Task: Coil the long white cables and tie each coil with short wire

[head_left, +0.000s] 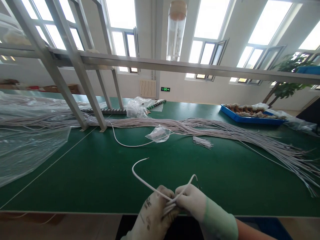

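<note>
My left hand (156, 211), in a white glove with dark print, is closed around a folded bundle of white cable (145, 182) at the table's front edge. My right hand (191, 201), gloved in white with a pale green cuff, pinches the same cable close beside it. One cable end curves up and left above the green tabletop. Another loops up over the right hand, its tip bent downward. The strands cross between my two hands, and the lower part of the bundle is partly hidden by the fingers.
A long bundle of white cables (175, 126) runs across the green table (100, 180). In front of it lie a small clear bag (158, 134) and short white pieces (202, 142). A blue tray (250, 119) stands back right. A metal frame (91, 96) rises on the left beside plastic sheeting (32, 150).
</note>
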### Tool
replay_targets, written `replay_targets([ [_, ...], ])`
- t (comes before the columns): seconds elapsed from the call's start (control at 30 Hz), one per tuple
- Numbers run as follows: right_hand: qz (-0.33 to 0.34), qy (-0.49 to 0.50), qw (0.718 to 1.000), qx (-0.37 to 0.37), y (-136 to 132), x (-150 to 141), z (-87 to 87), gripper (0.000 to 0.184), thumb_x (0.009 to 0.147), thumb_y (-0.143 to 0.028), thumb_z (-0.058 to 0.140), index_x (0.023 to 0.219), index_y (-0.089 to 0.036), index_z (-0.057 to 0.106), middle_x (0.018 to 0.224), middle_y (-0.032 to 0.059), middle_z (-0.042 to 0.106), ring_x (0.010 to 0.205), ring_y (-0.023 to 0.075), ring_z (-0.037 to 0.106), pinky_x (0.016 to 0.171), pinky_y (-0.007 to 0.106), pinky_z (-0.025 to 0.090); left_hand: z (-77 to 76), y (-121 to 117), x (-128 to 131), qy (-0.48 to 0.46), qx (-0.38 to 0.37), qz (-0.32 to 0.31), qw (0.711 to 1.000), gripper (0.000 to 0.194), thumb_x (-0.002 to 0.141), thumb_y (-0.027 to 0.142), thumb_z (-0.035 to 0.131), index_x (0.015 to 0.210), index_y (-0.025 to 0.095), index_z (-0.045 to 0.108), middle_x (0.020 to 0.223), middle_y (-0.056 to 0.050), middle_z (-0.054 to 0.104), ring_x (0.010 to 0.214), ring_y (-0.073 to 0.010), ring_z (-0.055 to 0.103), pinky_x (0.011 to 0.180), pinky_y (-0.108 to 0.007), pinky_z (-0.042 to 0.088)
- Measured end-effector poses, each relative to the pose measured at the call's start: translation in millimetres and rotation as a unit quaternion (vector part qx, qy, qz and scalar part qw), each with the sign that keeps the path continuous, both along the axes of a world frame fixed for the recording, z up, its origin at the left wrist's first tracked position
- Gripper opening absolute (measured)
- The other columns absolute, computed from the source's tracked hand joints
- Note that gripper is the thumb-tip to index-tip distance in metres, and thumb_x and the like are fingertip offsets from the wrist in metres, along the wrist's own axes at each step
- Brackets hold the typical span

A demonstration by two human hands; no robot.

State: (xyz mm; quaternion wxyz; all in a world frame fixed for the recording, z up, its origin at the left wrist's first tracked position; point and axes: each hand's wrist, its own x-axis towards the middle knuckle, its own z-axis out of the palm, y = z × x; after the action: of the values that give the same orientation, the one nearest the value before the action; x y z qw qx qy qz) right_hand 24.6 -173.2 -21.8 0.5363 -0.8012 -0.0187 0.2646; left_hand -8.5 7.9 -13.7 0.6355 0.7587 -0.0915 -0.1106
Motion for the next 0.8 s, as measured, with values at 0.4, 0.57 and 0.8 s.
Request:
replay_targets([
  [0.4, 0.228, -0.359, 0.9, 0.096, -36, 11, 25.7, 0.034, 0.104, -0.051, 0.053, 0.107, -0.02, 0.067, 0.102, 0.0061, 0.056, 0.092, 0.0191, 0.054, 0.083, 0.033, 0.045, -9.4, 3, 3, 0.202, -0.267, 0.002, 0.942, 0.054, 0.074, 0.055, 0.089, 0.101, 0.016, 0.063, 0.087, -0.002, 0.057, 0.078, -0.0144, 0.048, 0.073, -0.028, 0.036],
  [0.57, 0.263, -0.419, 0.867, 0.055, -34, 12, 26.6, 0.035, 0.107, -0.048, 0.045, 0.104, -0.02, 0.066, 0.1, 0.0064, 0.058, 0.088, 0.018, 0.053, 0.08, 0.032, 0.045, 1.8, 4, -3, 0.249, -0.326, -0.028, 0.912, 0.046, 0.079, 0.049, 0.087, 0.101, 0.017, 0.062, 0.087, -0.002, 0.053, 0.077, -0.0133, 0.044, 0.073, -0.026, 0.035],
  [0.8, 0.122, -0.255, 0.956, -0.079, -13, -4, 20.0, 0.023, 0.099, -0.028, 0.043, 0.08, -0.019, 0.05, 0.08, 0.0021, 0.051, 0.076, 0.0175, 0.047, 0.072, 0.033, 0.037, -0.8, 1, 3, 0.085, -0.114, -0.035, 0.989, 0.047, 0.081, 0.06, 0.08, 0.099, 0.02, 0.065, 0.09, -0.005, 0.065, 0.082, -0.0203, 0.056, 0.076, -0.032, 0.042],
])
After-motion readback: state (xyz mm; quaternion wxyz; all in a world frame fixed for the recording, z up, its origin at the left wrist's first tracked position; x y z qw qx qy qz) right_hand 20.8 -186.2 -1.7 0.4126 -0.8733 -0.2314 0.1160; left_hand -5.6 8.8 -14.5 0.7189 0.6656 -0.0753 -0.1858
